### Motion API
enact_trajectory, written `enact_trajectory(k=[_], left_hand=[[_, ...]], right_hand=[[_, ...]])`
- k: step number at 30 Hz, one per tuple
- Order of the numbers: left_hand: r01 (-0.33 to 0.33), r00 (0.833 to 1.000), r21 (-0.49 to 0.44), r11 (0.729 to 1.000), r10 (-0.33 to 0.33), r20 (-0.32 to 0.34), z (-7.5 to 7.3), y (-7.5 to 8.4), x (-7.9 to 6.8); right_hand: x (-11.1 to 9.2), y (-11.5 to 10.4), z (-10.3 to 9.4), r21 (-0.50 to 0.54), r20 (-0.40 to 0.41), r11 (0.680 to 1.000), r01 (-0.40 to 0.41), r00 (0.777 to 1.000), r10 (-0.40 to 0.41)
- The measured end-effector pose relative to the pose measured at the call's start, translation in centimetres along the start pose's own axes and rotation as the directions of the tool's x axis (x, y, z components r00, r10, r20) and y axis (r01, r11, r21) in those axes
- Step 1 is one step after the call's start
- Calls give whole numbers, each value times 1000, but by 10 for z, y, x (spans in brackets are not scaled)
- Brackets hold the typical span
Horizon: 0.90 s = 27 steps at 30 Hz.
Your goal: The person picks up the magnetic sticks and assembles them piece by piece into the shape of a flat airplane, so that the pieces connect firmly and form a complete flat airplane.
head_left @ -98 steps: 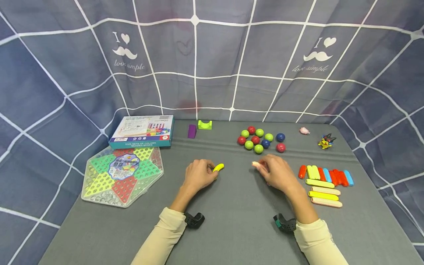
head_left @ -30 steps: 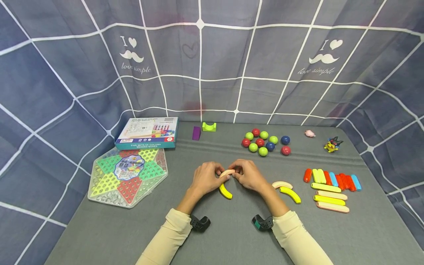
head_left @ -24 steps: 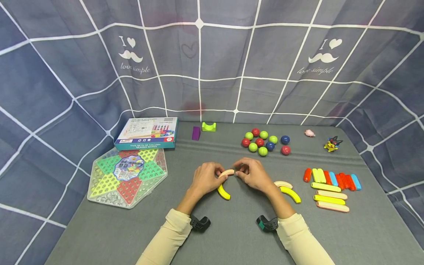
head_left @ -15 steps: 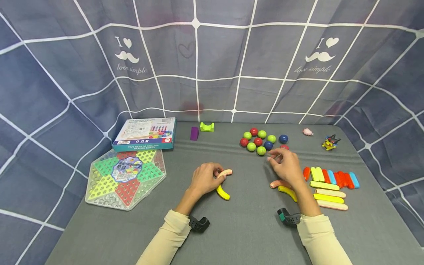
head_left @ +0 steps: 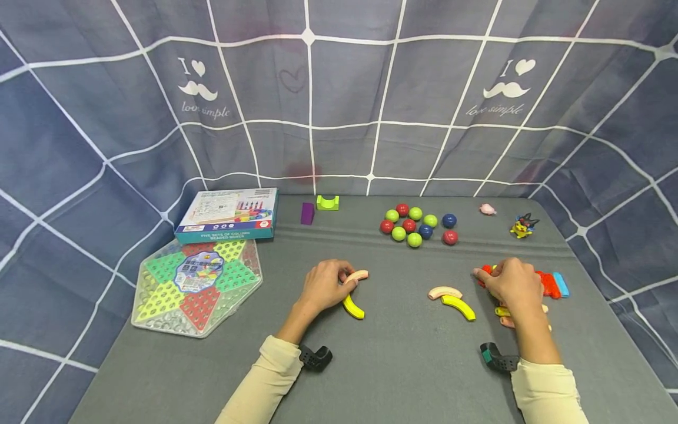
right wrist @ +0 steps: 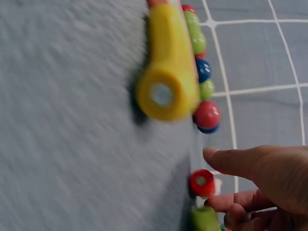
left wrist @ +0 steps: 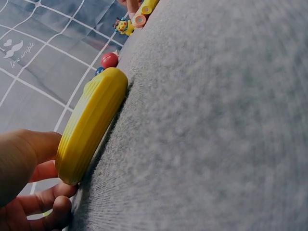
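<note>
My left hand (head_left: 327, 285) holds the meeting ends of two curved toy sticks, a pink one (head_left: 361, 275) and a yellow one (head_left: 352, 308). In the left wrist view, thumb and fingertips sit at the near end of the yellow curved stick (left wrist: 94, 122); the pink one is hidden there. My right hand (head_left: 515, 287) is over the row of short toy sticks at the right, covering part of it. The right wrist view shows its thumb and fingers parted around a red short stick (right wrist: 202, 183), beside a yellow-green one (right wrist: 204, 219).
Another curved pair, pink (head_left: 445, 292) and yellow (head_left: 458, 307), lies between the hands. Red, green and blue balls (head_left: 408, 225) group behind. Box (head_left: 228, 215) and hexagonal game board (head_left: 198, 285) lie left; purple block (head_left: 307, 213), green block (head_left: 328, 203), pig (head_left: 487, 209) and figurine (head_left: 523, 225) stand at the back.
My right hand placed a curved pair at centre right, worked beside the left hand on the pink curved stick, then moved away right to the short sticks. The left hand stays nearly still.
</note>
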State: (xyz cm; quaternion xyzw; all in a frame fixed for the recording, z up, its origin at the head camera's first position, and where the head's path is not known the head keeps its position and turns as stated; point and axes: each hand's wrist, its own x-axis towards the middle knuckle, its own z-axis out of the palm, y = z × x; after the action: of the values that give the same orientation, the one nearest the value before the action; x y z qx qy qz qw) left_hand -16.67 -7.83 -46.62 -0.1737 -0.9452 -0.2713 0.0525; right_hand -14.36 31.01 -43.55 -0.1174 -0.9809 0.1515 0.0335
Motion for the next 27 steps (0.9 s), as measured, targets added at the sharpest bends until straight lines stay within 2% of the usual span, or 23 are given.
enact_trajectory(k=[5,7,9,12,15,17,19,21,23,27], left_hand=[[-6,1000,-5,1000,6,1,0,0,0],[-7,1000,-9,1000,7,3,0,1,0],[-6,1000,-8,1000,6,6,0,1,-1],[-1,1000,-9,1000,1,4,-2,1,-1],[4,1000,-9,1000,-4,-2,-3,1,-1],[6,1000,-9,1000,-6,-6,-3,1,0],[5,1000,-5,1000,-5,-5,-2,1,0],[1,1000,0,1000,-1,0,-2,1,1],[-3,1000,8,1000,3,4,-1,2,1],[-3,1000,31,1000,2,5,-2,2,1]], right_hand=[[0,-10,11,7,-25,999,32,999,-32],[0,-19,11,32,-45,995,98,994,-96],[0,-32,11,58,-60,980,190,981,-187],[-2,-61,16,106,-60,927,359,933,-355],[-5,-94,31,131,-42,848,513,858,-512],[-8,-114,43,140,-17,801,582,810,-586],[-9,-130,55,143,3,775,616,782,-623],[-10,-141,63,141,20,771,621,777,-630],[-11,-149,68,149,29,777,611,783,-622],[-13,-156,72,159,22,772,616,779,-626]])
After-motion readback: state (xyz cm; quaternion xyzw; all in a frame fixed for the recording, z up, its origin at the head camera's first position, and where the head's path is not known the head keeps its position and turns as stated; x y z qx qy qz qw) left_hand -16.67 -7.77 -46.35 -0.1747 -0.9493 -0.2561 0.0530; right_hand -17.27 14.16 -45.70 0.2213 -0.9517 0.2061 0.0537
